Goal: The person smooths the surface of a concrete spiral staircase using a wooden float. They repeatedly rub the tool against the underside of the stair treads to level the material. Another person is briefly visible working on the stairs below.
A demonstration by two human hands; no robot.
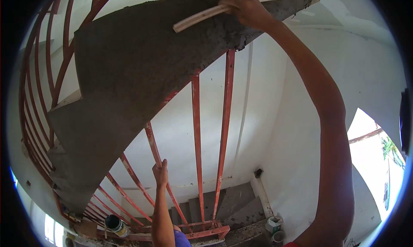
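High in the view, my right hand [248, 9] is closed around a long pale wooden strip [198, 18]. The strip lies along the dark grey plastered side [124, 62] of the staircase, slightly tilted, its right end higher. Rough wet-looking plaster clings to the lower edge near my right wrist. Lower down, my left hand [161, 174] is wrapped around a red metal railing bar [152, 139], with the thumb pointing up. My left forearm comes in from the bottom edge.
More red railing bars [197, 126] run below the plastered side. A bucket [116, 225] stands at lower left; pale containers [274, 224] sit at lower right. Dark steps [236, 204] descend beneath. Another red railing [69, 53] curves along the left. White walls and a bright opening [365, 148] lie right.
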